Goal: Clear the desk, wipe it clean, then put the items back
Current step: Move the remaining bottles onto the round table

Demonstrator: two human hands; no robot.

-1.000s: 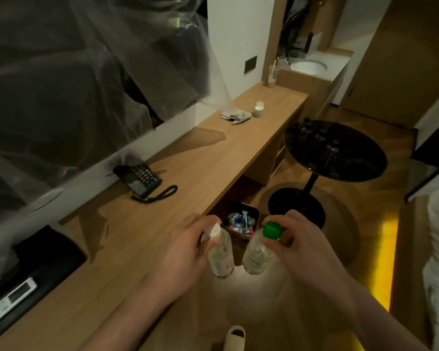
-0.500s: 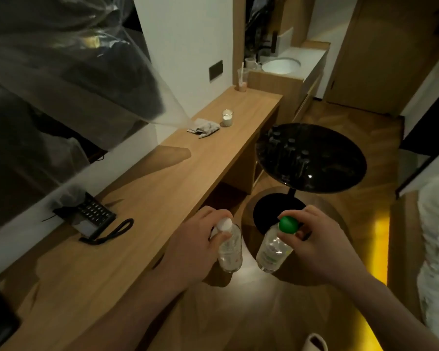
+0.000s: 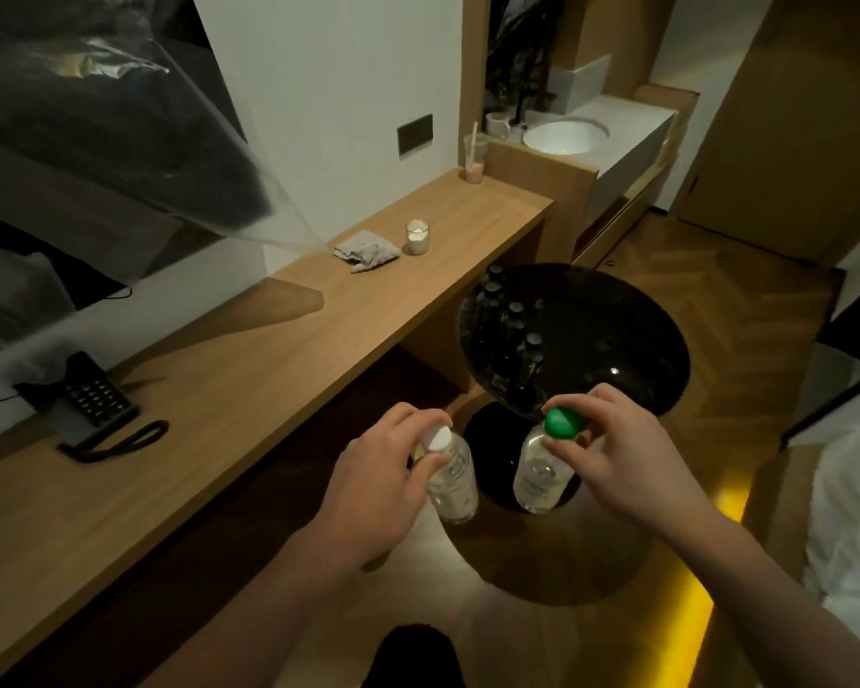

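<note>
While both hands are pinching bottles by the necks, the load is hanging over the floor rather than over any surface, and that is the likely trouble. The left hand [image 3: 373, 489] is curling its fingers round the neck of a clear bottle [image 3: 450, 481] with a white cap; the right hand [image 3: 616, 459] is gripping another clear bottle [image 3: 537, 476] just under its green cap [image 3: 561, 422]. The two are dangling side by side, near each other but apart, between the desk [image 3: 249, 389] and a round black table [image 3: 592, 335]. Smooth, thin plastic held only at the top could be slipping from a loose pinch, and a swing could be knocking the bottles into each other or into the dark bottles [image 3: 515, 335] crowding the table's near edge, which look narrow, tall and easy to topple. The tabletop is looking glossy and hard, so a bottle set down off-balance may slide. On the matte wood-grain desk a crumpled grey cloth [image 3: 366, 250], a small glass candle [image 3: 417, 236], a cup with a straw [image 3: 475, 158] and a black corded phone [image 3: 88, 404] are waiting, so clearing appears unfinished.
</note>
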